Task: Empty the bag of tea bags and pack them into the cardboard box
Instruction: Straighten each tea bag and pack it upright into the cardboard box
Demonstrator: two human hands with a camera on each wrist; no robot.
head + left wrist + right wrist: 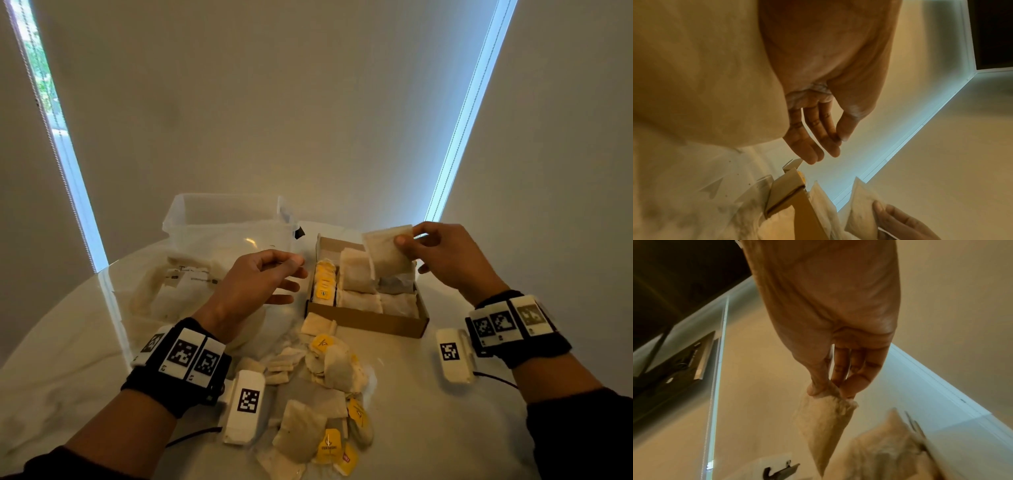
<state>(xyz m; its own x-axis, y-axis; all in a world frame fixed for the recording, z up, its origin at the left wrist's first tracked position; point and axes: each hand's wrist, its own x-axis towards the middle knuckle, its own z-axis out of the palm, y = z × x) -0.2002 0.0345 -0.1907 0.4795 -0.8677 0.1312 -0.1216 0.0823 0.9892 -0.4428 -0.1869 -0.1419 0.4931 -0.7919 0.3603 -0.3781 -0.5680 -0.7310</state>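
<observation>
1. A tea bag, flat and papery, is pinched by the right hand just above the cardboard box.
2. The box is judged mostly packed: upright rows are seen inside.
3. A loose pile of tea bags, some with yellow tags, is left on the white tabletop.
4. The left hand is held relaxed and empty beside the box.
5. The crumpled empty bag lies to the left.

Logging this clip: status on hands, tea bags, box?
Right hand pinches a tea bag over the cardboard box. Left hand open, empty. Box partly filled; loose tea bags on table. Nothing blocking.
</observation>
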